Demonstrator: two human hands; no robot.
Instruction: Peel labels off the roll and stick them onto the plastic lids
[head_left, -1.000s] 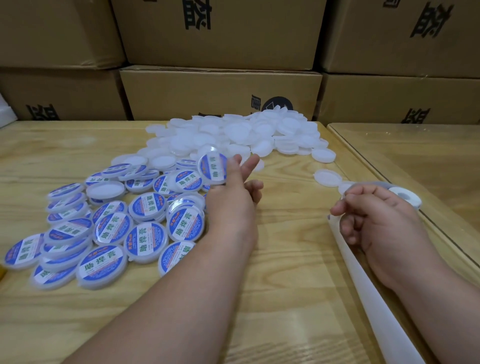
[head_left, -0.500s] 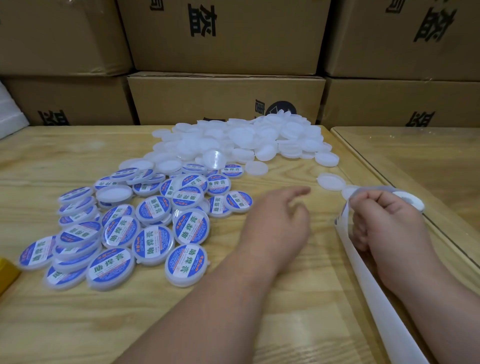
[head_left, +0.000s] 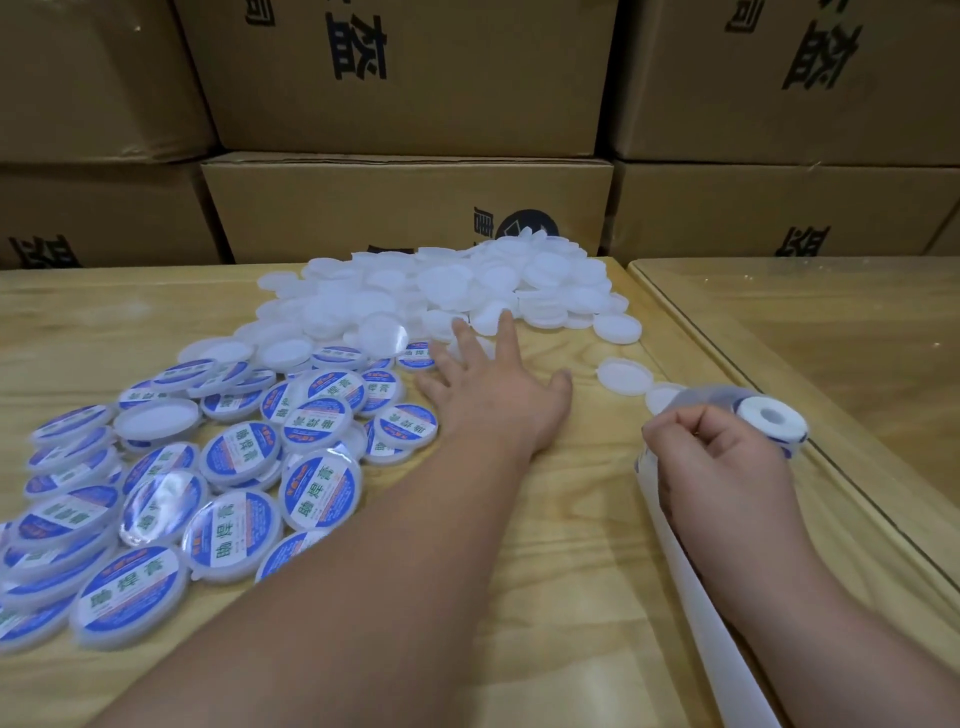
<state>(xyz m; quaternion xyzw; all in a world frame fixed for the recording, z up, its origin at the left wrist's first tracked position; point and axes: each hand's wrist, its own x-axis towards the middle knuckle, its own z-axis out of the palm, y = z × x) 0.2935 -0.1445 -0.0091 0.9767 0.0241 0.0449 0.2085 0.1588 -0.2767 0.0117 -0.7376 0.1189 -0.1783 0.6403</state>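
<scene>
Left of the left hand (head_left: 498, 395), on the wooden bench (head_left: 156, 322): a big heap of labelled lids (head_left: 218, 467), each with a blue and white sticker on top. Many overlapping, some tilted on their neighbours. One plain lid (head_left: 156, 418) mixed in among them.

Past the fingertips of the left hand, at the back of the bench: a pile of plain white lids (head_left: 441, 283) with no stickers. Left hand flat and spread out, fingers straight and apart, holding nothing, reaching toward the near edge of that white pile. Fingertips at or just over the closest white lids; touching or not, hard to tell.

Between the two hands: bare wood, and two loose white lids (head_left: 623, 376) lying side by side, just beyond the right hand (head_left: 722, 462).

Right hand curled tight, gripping the label roll (head_left: 769, 415). White core of the roll sticking out past the knuckles, blue print on its side. A long strip of white backing paper (head_left: 696, 597) trailing from under that hand, back toward the body.

Behind everything: brown cardboard boxes (head_left: 405, 208), stacked like a wall.
</scene>
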